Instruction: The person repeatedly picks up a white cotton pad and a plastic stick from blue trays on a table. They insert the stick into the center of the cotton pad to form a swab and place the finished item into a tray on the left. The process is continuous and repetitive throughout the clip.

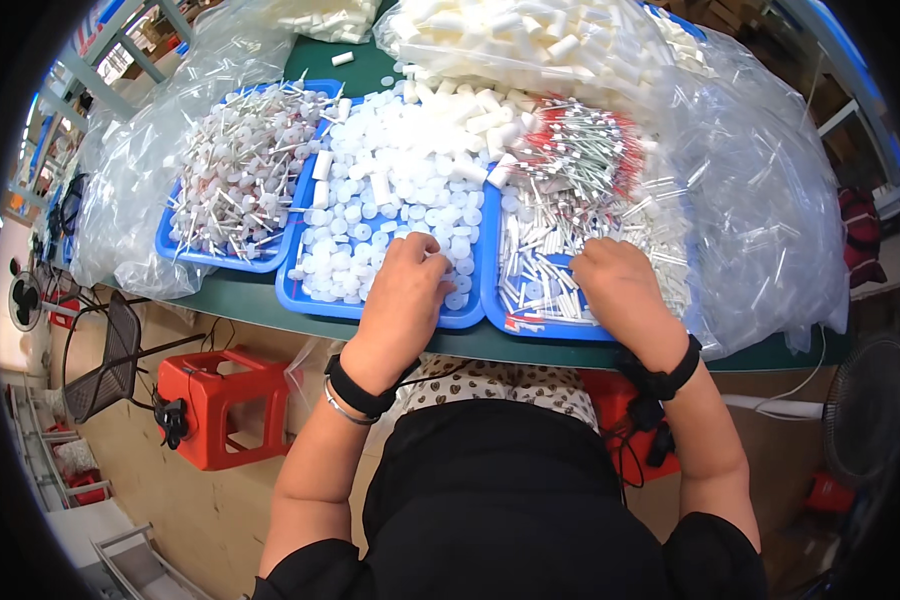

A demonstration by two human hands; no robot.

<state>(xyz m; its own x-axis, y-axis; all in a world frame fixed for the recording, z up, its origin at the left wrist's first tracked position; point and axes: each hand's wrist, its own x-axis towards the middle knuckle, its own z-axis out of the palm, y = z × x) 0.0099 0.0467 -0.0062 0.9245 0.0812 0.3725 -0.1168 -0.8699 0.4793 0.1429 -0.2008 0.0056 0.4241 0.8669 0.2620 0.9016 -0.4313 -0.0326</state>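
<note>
My left hand (pixel 408 285) reaches over the middle blue tray (pixel 375 312), its fingers curled down among small translucent white plastic discs (pixel 345 235). What its fingertips grip, if anything, is hidden. Over the right blue tray (pixel 565 330), my right hand (pixel 615 282) is closed in a pinch beside short thin white tubes (pixel 538 238). Whatever lies between those fingers is too small or covered. At the back of that tray is a bundle of thin red and white wired pieces (pixel 582 145).
A left blue tray (pixel 260 262) is heaped with discs fitted on thin stems (pixel 245 165). Behind, a clear bag (pixel 530 35) holds thick white cylinders. Plastic bags (pixel 760 200) lie at the table's right. Below stand a red stool (pixel 225 400) and a fan (pixel 865 410).
</note>
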